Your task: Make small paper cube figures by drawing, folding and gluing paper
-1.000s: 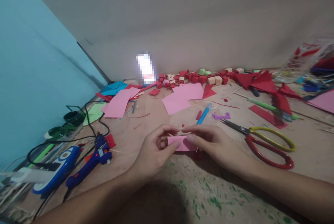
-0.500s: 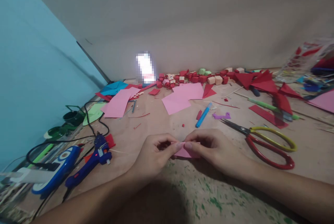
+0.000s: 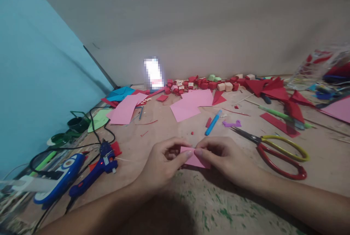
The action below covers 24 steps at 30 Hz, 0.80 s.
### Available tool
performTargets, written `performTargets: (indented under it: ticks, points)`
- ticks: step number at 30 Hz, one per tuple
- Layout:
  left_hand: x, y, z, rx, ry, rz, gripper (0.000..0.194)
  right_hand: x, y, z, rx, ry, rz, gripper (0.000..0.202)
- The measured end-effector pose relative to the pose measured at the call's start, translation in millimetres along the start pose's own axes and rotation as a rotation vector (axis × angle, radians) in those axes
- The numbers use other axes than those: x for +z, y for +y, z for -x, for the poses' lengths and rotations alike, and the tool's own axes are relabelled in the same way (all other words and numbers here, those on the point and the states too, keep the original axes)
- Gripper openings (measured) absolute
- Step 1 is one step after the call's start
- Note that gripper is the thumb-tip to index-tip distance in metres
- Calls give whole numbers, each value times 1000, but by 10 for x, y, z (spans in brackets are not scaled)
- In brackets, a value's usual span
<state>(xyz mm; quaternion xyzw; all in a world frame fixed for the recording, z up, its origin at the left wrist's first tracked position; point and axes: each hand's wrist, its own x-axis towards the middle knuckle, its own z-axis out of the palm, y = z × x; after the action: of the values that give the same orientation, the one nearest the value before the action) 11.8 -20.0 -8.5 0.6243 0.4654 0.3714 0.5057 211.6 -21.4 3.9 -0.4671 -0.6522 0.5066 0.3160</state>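
A small piece of pink paper (image 3: 197, 161) is held between both hands near the front middle of the table. My left hand (image 3: 168, 160) pinches its left side, the thumb lying on top. From the other side, my right hand (image 3: 221, 154) grips the upper right part between thumb and fingers. The thumbs are close together at the paper's upper edge, and the curled fingers behind it are partly hidden. Scissors (image 3: 262, 143) with one yellow and one red handle lie to the right. A blue pen (image 3: 213, 122) lies just beyond my hands.
Larger pink sheets (image 3: 193, 103) lie farther back, before a row of small red and cream paper cubes (image 3: 202, 83). A blue glue gun (image 3: 98, 167) and a power strip (image 3: 61, 178) with black cords are at left. A purple scrap (image 3: 232, 123) lies near the scissors.
The pink paper has tilted slightly and more of its face shows, with its upper left corner clear of the left fingers. Both hands keep their grip in nearly the same place.
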Motion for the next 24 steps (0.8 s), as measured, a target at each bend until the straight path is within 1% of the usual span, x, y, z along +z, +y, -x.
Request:
performTargets:
  ticks: [1, 3, 4, 6, 8, 11, 13, 17, 19, 22, 24]
  points:
    - [-7, -4, 3, 21, -2, 23, 26, -1, -6, -5, 21, 23, -42, 26]
    - [-20, 1, 12, 105, -43, 43, 37, -3, -6, -15, 75, 47, -156, 26]
    - [-22, 8, 15, 151, -72, 48, 39, -4, 1, -20, 97, 52, -209, 27]
    - [-18, 24, 15, 210, -97, 49, 35, -7, 22, -28, 118, 59, -259, 28]
    - [-5, 30, 4, 178, -67, 49, 28, -12, 41, -35, 104, 72, -226, 28]
    - [8, 17, -22, 30, -12, 58, 24, -26, 36, -41, 77, 107, -173, 29]
    - [7, 7, -38, -36, 25, 70, 23, -41, 4, -38, 65, 115, -160, 34]
    - [-4, 20, -59, -45, 111, 55, 14, -68, -70, -20, 51, 85, -156, 42]
    - [-4, 33, -65, -48, 131, 86, 16, -67, -72, -17, 68, 56, -210, 45]
    - [-1, 32, -68, -51, 126, 154, 23, -40, -13, -36, 110, 51, -281, 47]
    - [0, 19, -65, -51, 96, 173, 27, -19, 42, -57, 130, 37, -276, 41]
